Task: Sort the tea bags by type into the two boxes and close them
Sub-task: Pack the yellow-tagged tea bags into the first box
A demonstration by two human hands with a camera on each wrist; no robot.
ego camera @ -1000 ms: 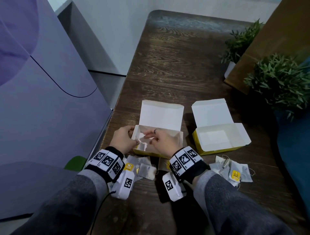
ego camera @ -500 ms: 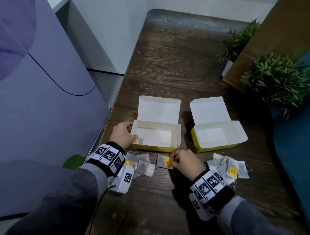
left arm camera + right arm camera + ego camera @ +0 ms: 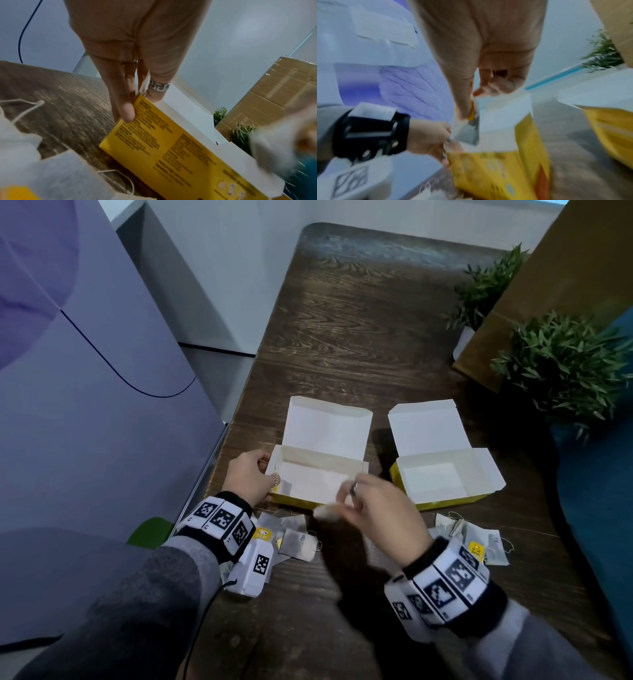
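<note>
Two open yellow boxes [image 3: 322,474] [image 3: 442,477], two potted plants [image 3: 561,364] [image 3: 486,285], two hands [image 3: 250,477] [image 3: 380,508].

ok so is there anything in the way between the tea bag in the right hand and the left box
Nothing visible blocks it. The right hand pinches the tea bag just at the near edge of the left box, whose lid stands open. The left hand holds the box's left end, clear of the opening.
</note>
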